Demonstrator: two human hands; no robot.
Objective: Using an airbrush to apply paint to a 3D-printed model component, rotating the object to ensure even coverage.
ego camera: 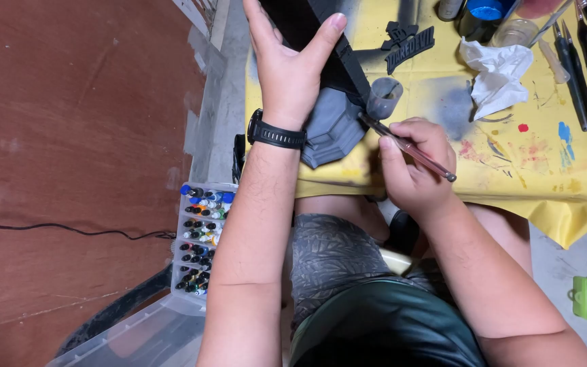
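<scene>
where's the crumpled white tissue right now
In the head view, the crumpled white tissue lies on the yellow table cover, upper right, beyond the right hand and left of the dark tools.

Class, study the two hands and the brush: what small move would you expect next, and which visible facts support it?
Probably a short stroke of the brush tip onto the grey model base. The right hand grips the brush like a pen, its tip at the base's edge beside the small grey cup, while the left hand steadies the dark model.
</scene>
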